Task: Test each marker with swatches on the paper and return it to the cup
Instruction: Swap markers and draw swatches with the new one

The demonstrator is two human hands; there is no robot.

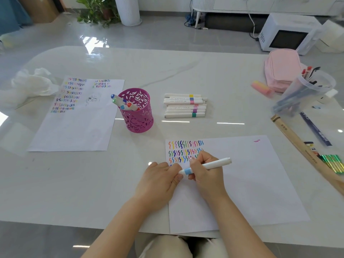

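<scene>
Far left there's a scribbled sheet (74,116), then the pink cup (138,120) holding a few markers (122,104). Near the middle, the left hand (160,177) looks like it's pinching the cap end of the blue-banded marker (214,163). The right hand (206,174) is wrapped round its barrel, over the swatch paper (251,174) on the surface (223,81).

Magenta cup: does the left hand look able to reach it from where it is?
Probably yes. Only bare table lies between the left hand and the magenta cup, which stands beyond it, slightly left. But its fingers pinch the blue-banded marker, so it must let go first.
</scene>
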